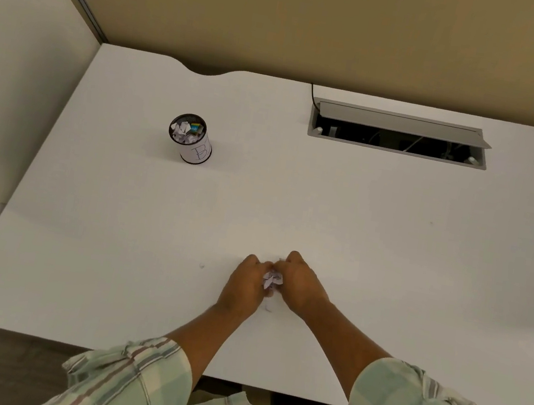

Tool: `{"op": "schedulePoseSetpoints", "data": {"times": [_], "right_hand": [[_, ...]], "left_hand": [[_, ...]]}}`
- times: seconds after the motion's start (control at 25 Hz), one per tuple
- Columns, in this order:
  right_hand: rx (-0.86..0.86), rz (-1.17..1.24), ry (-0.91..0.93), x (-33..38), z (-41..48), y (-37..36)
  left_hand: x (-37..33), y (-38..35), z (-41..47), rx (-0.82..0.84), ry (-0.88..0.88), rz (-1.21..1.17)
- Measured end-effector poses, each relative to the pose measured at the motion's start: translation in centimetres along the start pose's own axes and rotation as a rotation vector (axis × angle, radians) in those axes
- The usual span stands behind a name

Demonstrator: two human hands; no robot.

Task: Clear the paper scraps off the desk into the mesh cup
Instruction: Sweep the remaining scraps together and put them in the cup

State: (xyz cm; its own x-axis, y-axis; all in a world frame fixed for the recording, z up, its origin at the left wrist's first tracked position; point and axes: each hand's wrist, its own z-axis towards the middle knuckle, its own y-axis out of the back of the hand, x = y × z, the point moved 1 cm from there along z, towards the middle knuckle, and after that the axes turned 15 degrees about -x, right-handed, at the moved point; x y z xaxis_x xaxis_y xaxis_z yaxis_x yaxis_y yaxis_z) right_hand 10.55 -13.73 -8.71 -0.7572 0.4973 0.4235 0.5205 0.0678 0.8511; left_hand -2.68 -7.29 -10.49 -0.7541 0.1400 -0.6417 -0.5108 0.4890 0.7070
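Scraps [272, 279] were pinched between left hand [246, 284] and right hand [301, 285]; next likely a carry toward the cup [191, 139] at ten o'clock.

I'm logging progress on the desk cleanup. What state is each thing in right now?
mesh cup: upright, already holding crumpled scraps
paper scrap: crumpled, pinched between both hands
left hand: closed on the scrap
right hand: closed on the scrap
cable hatch: lid propped open
desk: a tiny fleck left of the hands, a small bit below them
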Motion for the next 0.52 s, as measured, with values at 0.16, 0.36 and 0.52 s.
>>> {"op": "schedulePoseSetpoints", "data": {"times": [0.16, 0.36, 0.52], "right_hand": [[-0.015, 0.060, -0.074, 0.1, 0.1, -0.2], [-0.077, 0.235, -0.251, -0.4, 0.3, 0.9], [-0.125, 0.408, -0.345, 0.3, 0.9, 2.8]], "left_hand": [[0.1, 0.2, 0.1, -0.035, -0.038, -0.010], [0.3, 2.3, 1.4, 0.004, 0.111, -0.130], [0.0, 5.0, 2.2, -0.047, 0.200, -0.273]]}}
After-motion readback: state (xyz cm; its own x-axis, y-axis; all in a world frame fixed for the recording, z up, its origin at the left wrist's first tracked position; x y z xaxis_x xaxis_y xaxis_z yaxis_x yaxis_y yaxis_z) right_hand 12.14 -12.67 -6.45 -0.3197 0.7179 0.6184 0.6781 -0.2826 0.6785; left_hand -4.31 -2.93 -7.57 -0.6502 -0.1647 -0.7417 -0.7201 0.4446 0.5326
